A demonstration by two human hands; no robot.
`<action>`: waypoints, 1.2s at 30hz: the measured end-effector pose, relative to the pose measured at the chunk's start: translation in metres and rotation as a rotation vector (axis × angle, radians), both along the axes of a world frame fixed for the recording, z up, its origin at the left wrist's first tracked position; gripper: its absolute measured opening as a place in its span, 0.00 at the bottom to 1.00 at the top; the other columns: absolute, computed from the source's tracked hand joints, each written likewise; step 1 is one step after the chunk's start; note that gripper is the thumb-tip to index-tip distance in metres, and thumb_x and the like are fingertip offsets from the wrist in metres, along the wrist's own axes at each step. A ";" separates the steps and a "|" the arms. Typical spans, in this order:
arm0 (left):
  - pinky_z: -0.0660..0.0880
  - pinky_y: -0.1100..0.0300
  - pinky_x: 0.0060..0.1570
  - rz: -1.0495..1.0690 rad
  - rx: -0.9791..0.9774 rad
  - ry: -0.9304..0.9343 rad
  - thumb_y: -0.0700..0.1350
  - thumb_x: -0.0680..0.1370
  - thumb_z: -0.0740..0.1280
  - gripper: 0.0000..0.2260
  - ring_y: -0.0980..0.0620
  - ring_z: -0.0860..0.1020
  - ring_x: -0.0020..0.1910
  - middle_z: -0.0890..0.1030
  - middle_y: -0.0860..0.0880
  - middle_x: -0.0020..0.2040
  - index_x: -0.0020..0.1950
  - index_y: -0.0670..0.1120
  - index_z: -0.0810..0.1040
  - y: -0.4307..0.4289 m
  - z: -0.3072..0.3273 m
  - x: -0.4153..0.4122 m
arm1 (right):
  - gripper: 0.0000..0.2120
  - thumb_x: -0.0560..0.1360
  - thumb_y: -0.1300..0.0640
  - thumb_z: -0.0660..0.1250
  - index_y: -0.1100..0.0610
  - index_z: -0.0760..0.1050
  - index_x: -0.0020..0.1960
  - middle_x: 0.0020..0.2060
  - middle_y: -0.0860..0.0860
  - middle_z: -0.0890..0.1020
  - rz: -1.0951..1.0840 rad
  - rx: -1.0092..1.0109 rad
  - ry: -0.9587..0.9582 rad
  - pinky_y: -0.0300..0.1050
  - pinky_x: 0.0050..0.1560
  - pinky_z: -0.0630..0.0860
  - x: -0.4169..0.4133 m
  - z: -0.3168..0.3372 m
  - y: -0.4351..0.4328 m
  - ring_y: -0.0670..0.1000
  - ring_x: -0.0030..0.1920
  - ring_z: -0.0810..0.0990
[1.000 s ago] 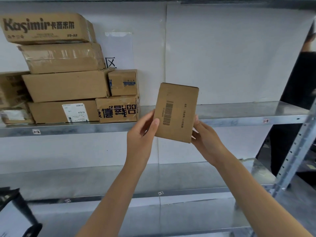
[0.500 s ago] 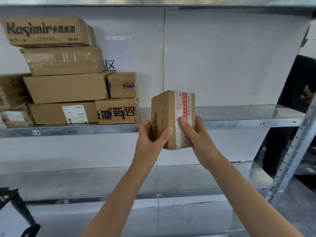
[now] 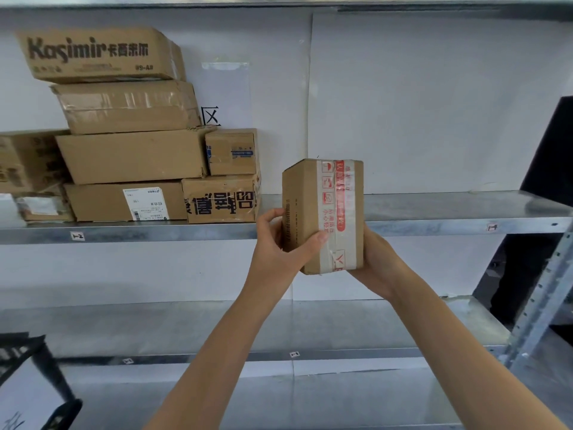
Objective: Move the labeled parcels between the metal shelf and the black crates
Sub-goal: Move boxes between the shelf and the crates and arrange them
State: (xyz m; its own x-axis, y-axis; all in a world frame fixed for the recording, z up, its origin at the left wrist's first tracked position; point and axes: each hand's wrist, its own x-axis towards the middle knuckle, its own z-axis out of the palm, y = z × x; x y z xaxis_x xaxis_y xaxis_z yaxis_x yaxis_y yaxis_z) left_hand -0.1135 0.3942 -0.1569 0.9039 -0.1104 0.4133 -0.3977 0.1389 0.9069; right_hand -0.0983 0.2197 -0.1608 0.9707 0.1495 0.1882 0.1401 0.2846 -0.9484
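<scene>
Head view: both hands grip a small cardboard parcel point(image 3: 322, 212) (red-printed tape down its face) upright in front of the metal shelf point(image 3: 434, 226): left hand point(image 3: 279, 243) on its barcoded side, right hand point(image 3: 379, 262) cupping its lower right edge.

I note right hand point(image 3: 383, 268) fingers hidden behind parcel point(image 3: 310, 212) | black crate point(image 3: 21, 347) cut by left edge | shipping label point(image 3: 145, 203) unreadable
</scene>
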 end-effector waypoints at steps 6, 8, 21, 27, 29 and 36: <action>0.79 0.68 0.40 -0.030 -0.014 0.001 0.57 0.69 0.72 0.17 0.64 0.81 0.51 0.83 0.64 0.52 0.57 0.64 0.76 0.013 0.000 0.011 | 0.24 0.76 0.36 0.61 0.49 0.80 0.64 0.58 0.49 0.84 -0.108 -0.119 -0.055 0.48 0.53 0.83 0.006 0.010 0.003 0.49 0.59 0.83; 0.79 0.68 0.42 -0.026 -0.037 -0.020 0.56 0.72 0.70 0.12 0.62 0.82 0.53 0.84 0.61 0.53 0.55 0.65 0.80 0.018 -0.003 0.012 | 0.27 0.71 0.37 0.66 0.57 0.78 0.59 0.53 0.51 0.85 -0.187 -0.081 -0.056 0.49 0.53 0.83 0.008 0.012 0.004 0.48 0.55 0.84; 0.78 0.69 0.41 0.229 -0.048 0.028 0.62 0.77 0.61 0.16 0.58 0.83 0.52 0.85 0.59 0.50 0.60 0.59 0.80 0.037 -0.038 0.016 | 0.23 0.70 0.47 0.73 0.51 0.63 0.55 0.55 0.54 0.86 -0.079 0.031 -0.009 0.50 0.39 0.83 0.014 -0.022 0.043 0.54 0.54 0.86; 0.79 0.68 0.40 0.246 -0.051 0.060 0.60 0.75 0.63 0.18 0.58 0.83 0.52 0.85 0.58 0.51 0.61 0.55 0.80 0.069 -0.050 0.011 | 0.34 0.66 0.43 0.77 0.49 0.65 0.66 0.56 0.52 0.86 0.024 0.037 0.117 0.49 0.45 0.84 0.015 -0.049 0.061 0.54 0.56 0.85; 0.78 0.68 0.40 0.257 -0.013 0.073 0.60 0.75 0.63 0.18 0.60 0.83 0.51 0.85 0.59 0.50 0.60 0.54 0.80 0.081 -0.061 0.007 | 0.35 0.67 0.42 0.76 0.52 0.71 0.69 0.58 0.53 0.85 0.065 0.000 0.196 0.47 0.47 0.83 0.010 -0.065 0.068 0.54 0.57 0.85; 0.80 0.66 0.39 0.360 0.013 0.217 0.60 0.74 0.63 0.19 0.58 0.84 0.49 0.85 0.57 0.50 0.60 0.54 0.79 0.129 -0.101 -0.008 | 0.28 0.71 0.43 0.74 0.56 0.77 0.66 0.57 0.53 0.85 0.162 -0.148 0.315 0.46 0.50 0.82 0.011 -0.100 0.116 0.54 0.57 0.85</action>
